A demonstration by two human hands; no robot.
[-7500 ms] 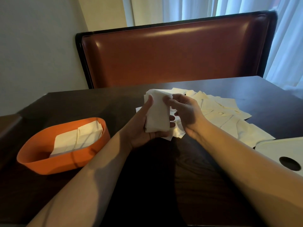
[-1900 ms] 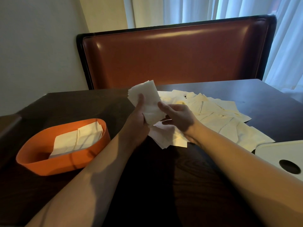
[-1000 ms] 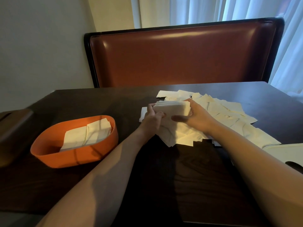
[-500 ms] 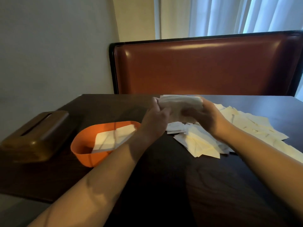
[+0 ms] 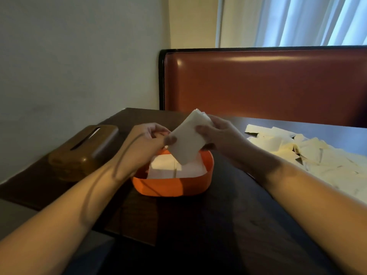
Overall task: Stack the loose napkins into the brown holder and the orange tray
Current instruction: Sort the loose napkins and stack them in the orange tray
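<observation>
Step in hand: placing a gathered bundle of napkins (image 5: 187,140) into the orange tray (image 5: 172,186); the bundle hangs tilted just above the tray, its lower corner dipping inside the rim.

Right hand (image 5: 222,135): fingers curled round the bundle's upper right edge, thumb on its front face, holding it firmly.

Left hand (image 5: 148,142): thumb pressed to the bundle's left edge; the other fingers curl behind it, and how far they close on it I cannot tell.

Next move, by my judgement: level the bundle, line it up with the napkins already lying in the tray, lower it flat, then let both hands go without fanning the sheets.

Orange tray contents: folded white napkins (image 5: 168,168) lying flat on the bottom, in what looks like two side-by-side piles; there seems to be room above them.

Brown holder (image 5: 85,148): left of the tray, just beside it, lid on, a slot in its top; something pale shows in the slot, but how full it is cannot be seen.

Loose napkins (image 5: 309,153): a scattered spread right of the tray, well apart from it, on the dark table (image 5: 198,225).

Progress, as I judge it: much remains, since that spread is large.
</observation>
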